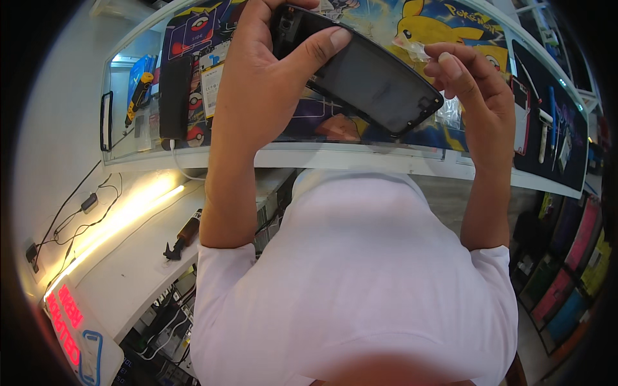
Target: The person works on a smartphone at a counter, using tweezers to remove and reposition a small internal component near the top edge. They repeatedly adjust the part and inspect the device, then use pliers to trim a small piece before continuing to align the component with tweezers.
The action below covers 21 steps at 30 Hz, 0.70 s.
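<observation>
Leftward — yellow tool (141, 91); left hand (265, 83) overlaps phone frame (378, 80).

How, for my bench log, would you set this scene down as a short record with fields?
Left hand: grips a dark phone frame, thumb across its face
Right hand: holds a small crinkled clear film near the frame
Table, left: black device with white cable; yellow-and-black tool
Table, right: blue tool on a dark mat
Lower left: glowing light strip
</observation>
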Each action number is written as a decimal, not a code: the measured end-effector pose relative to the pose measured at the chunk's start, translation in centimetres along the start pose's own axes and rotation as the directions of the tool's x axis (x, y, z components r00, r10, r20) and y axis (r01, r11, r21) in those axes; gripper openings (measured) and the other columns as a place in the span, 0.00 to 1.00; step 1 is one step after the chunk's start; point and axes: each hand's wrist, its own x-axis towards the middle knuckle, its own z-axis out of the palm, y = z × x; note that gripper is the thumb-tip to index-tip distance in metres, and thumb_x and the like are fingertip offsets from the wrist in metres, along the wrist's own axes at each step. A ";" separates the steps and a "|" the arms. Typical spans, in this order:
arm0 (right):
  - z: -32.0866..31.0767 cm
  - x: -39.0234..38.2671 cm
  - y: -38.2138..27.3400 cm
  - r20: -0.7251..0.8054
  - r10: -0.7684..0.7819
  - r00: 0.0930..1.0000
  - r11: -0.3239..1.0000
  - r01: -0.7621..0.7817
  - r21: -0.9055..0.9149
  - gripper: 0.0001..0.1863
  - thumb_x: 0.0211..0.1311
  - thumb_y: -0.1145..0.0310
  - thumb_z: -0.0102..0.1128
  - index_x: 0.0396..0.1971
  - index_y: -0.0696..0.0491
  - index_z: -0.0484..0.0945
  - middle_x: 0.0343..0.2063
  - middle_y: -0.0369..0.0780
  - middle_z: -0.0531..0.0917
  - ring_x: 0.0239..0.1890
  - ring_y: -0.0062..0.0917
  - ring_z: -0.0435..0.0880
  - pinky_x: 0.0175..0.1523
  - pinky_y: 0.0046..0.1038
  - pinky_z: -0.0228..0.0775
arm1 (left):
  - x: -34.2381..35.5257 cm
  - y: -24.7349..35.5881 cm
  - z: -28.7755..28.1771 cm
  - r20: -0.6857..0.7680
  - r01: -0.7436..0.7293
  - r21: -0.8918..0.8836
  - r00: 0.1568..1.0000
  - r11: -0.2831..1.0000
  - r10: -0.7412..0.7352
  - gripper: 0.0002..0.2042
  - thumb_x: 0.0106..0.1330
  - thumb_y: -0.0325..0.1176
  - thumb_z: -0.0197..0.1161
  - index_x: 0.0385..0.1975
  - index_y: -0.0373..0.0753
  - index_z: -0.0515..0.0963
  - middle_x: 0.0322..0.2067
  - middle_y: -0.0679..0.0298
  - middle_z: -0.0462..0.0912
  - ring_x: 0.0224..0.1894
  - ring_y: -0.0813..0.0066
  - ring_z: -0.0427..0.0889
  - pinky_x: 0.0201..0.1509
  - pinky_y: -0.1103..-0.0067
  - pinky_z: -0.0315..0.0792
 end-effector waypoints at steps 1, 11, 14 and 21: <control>0.0 -0.1 0.2 -0.006 0.027 1.000 1.000 -0.028 -0.005 0.16 0.73 0.60 0.64 0.49 0.57 0.85 0.47 0.38 0.88 0.44 0.18 0.84 0.50 0.21 0.75 | 0.2 0.1 0.0 0.009 0.030 -0.006 1.000 1.000 -0.030 0.19 0.68 0.31 0.71 0.54 0.35 0.72 0.49 0.65 0.79 0.50 0.81 0.76 0.56 0.83 0.71; 1.0 -0.6 2.0 0.077 0.155 0.985 0.985 -0.160 0.063 0.18 0.73 0.59 0.65 0.52 0.57 0.84 0.37 0.34 0.86 0.37 0.14 0.83 0.39 0.16 0.69 | 1.0 -2.6 -1.0 0.031 0.184 -0.154 0.983 0.971 -0.182 0.15 0.72 0.29 0.66 0.53 0.38 0.71 0.46 0.67 0.78 0.49 0.83 0.75 0.56 0.83 0.71; 1.7 -0.7 2.4 0.069 0.153 0.986 0.988 -0.154 0.020 0.18 0.73 0.60 0.66 0.52 0.58 0.84 0.36 0.34 0.86 0.33 0.14 0.83 0.36 0.15 0.69 | 0.7 -2.3 -0.8 0.035 0.205 -0.200 0.979 0.958 -0.202 0.14 0.73 0.29 0.65 0.54 0.38 0.71 0.45 0.67 0.78 0.48 0.83 0.75 0.56 0.84 0.71; 1.3 0.2 2.6 0.023 0.134 0.991 0.991 -0.135 0.026 0.16 0.72 0.62 0.67 0.50 0.58 0.85 0.33 0.35 0.86 0.29 0.15 0.83 0.32 0.17 0.71 | 0.2 -3.3 -0.9 -0.032 0.037 -0.257 0.998 0.966 -0.047 0.15 0.75 0.30 0.62 0.58 0.36 0.71 0.49 0.65 0.80 0.48 0.82 0.78 0.57 0.84 0.72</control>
